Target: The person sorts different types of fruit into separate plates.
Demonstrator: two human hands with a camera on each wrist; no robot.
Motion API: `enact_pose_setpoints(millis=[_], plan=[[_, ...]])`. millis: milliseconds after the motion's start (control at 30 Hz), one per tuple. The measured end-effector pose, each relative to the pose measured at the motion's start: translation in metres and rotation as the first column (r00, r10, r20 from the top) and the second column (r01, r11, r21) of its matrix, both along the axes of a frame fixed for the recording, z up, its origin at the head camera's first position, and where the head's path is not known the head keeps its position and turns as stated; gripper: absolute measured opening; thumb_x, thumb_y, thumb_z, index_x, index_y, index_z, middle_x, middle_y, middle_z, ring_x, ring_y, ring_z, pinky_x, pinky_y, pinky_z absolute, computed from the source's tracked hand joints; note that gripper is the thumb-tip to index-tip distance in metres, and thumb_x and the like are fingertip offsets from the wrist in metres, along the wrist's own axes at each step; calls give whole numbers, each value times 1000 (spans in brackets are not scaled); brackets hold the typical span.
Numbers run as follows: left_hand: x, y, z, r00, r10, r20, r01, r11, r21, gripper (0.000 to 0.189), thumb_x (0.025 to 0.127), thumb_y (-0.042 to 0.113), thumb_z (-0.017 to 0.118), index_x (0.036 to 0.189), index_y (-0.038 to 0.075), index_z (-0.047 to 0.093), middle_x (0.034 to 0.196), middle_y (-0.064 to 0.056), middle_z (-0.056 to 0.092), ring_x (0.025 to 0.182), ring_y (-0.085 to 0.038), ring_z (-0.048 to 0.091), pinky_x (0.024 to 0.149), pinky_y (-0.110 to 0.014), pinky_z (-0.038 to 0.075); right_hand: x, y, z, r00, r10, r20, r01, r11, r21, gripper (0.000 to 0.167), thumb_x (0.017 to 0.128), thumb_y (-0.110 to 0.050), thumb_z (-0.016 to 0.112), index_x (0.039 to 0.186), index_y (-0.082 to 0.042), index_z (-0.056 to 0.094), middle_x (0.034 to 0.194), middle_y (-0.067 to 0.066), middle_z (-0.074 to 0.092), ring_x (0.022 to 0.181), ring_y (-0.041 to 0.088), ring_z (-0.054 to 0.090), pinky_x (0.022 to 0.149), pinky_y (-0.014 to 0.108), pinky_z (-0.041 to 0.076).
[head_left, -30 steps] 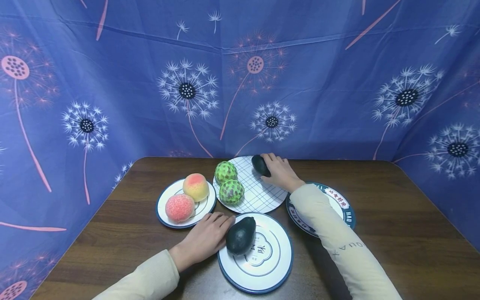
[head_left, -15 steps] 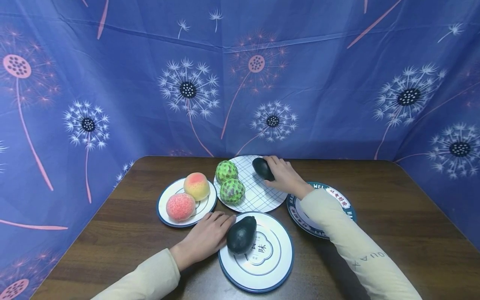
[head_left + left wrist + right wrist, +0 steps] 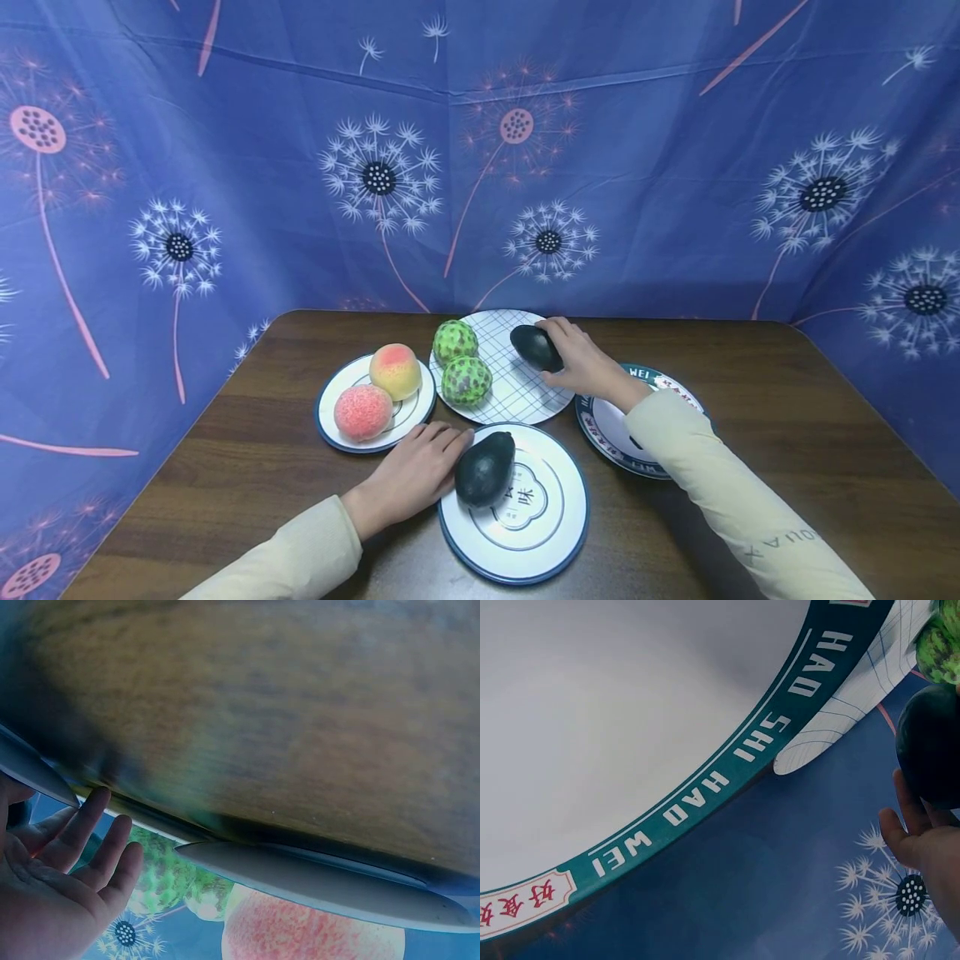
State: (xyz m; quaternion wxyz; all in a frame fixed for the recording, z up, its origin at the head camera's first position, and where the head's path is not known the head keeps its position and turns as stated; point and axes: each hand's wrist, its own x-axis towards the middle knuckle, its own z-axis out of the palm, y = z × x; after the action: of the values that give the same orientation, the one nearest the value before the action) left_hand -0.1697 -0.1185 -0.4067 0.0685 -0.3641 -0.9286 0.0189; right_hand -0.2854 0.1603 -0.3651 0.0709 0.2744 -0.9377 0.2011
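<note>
My right hand grips a dark green avocado over the right side of a white checked plate. In the right wrist view, its fingers curl round that avocado. Another avocado lies on the blue-rimmed front plate. At this plate's left rim rests my left hand, fingertips right beside the avocado. The left wrist view shows the hand with loosely extended fingers close to the plate's edge; the avocado there is mostly hidden.
Two bumpy green spotted fruits sit on the checked plate's left. A left plate carries a pink peach and a yellow-red one. A green-rimmed plate lies under my right forearm. Blue cloth hangs behind the wooden table.
My right hand has moved right and slightly nearer with its avocado, and the forearm has swung right. The left hand and the other fruits have stayed put.
</note>
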Motion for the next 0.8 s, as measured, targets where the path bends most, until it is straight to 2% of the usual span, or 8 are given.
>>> enact_pose_setpoints(millis=[200,433,800], plan=[[-1,0,0,1000,1,8,-1,1000,4,53,86,34,57,134,13,44,127,-2,56,117,-19,50,95,-38,44,6,4,0,999,51,-10,-51,999,-17,75,72,-17,74,135,-8,35,131,15,41,115,32,44,91,52,44],[-1,-1,-1,1000,1,18,-2,1000,11,53,87,34,57,134,14,44,127,-2,55,118,-19,49,96,-38,44,16,7,2,991,126,-43,-128,990,-54,75,71,-14,74,135,-9,34,129,12,43,115,28,44,94,54,41],[-2,-1,-2,1000,10,24,-10,1000,2,54,87,35,56,135,14,43,128,-2,54,118,-19,49,96,-38,43,39,10,4,976,218,-10,-218,973,-73,78,72,-12,74,137,-7,32,136,12,38,122,29,41,94,52,43]])
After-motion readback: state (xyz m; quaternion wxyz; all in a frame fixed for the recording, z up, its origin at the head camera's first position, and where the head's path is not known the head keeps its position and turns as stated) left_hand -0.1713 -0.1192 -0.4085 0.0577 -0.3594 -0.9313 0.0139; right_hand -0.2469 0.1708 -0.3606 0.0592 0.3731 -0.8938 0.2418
